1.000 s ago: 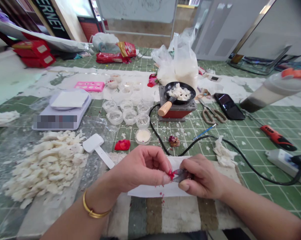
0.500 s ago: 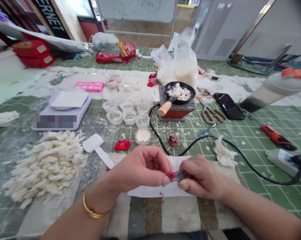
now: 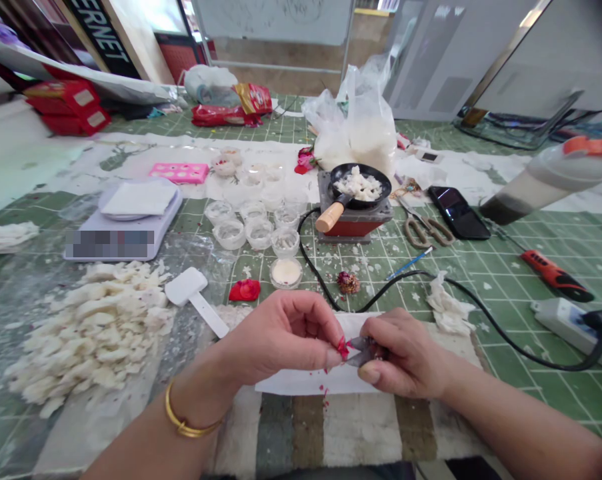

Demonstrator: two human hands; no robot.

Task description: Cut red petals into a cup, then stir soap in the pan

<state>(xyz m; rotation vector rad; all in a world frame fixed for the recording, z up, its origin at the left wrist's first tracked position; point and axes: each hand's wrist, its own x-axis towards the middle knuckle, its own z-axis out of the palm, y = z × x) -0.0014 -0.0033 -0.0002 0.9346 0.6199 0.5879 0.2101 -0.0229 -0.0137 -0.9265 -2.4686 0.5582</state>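
Observation:
Between the thumb and fingers of my left hand (image 3: 293, 333) is a crumpled red petal (image 3: 343, 347). My right hand (image 3: 403, 353) grips small grey snips (image 3: 361, 352), their blades parted beside the petal; most of their handle is hidden in my palm. Under both hands lies a white sheet of paper (image 3: 301, 381), with tiny red bits scattered on it and past its near edge. A larger red petal (image 3: 245, 290) and a dried flower head (image 3: 348, 282) lie beyond my hands. Near them stands a small round cup with cream-coloured filling (image 3: 286, 273).
Left are a heap of whitish flakes (image 3: 95, 327), a white scraper (image 3: 195, 297) and a scale (image 3: 125, 220). Several clear cups (image 3: 229, 235) stand ahead, beside a small pan (image 3: 337, 212) on a burner. A black cable (image 3: 481, 320) crosses the right side near scissors (image 3: 423, 227).
The snips' blades have parted from nearly closed. A red bit now hangs or falls just below the petal. Both hands stay almost in place.

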